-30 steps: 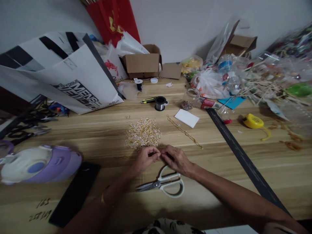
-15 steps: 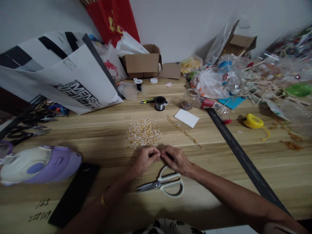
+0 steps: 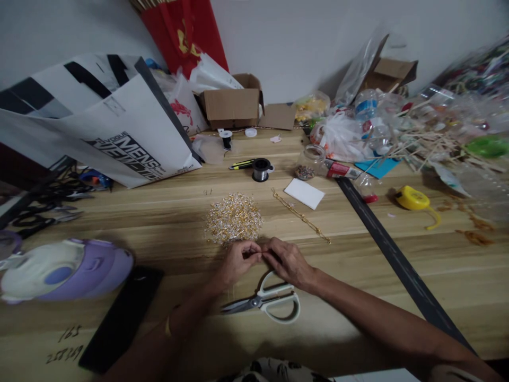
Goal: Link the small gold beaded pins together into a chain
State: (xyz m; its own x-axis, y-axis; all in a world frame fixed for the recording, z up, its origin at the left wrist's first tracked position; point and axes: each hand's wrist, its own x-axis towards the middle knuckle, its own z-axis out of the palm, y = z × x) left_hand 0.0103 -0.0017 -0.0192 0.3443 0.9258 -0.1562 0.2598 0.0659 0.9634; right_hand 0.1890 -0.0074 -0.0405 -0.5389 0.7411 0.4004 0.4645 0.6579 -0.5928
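My left hand and my right hand meet fingertip to fingertip over the wooden table, both pinched. Whatever lies between the fingertips is too small to make out. Just beyond my left hand is a heap of small gold and silver pieces. A gold chain is stretched out beyond my right hand. Right below the hands lie scissors with pale handles, blades pointing left, one handle loop partly under my right hand.
Farther back stand a spool of wire, a utility knife, a white card and a jar of beads. On the left lie a black phone and a purple-and-white bottle; to the right, a yellow tape measure.
Almost nothing differs. Both hands keep the same pinched pose at the same spot, with only a slight shift of the fingers.
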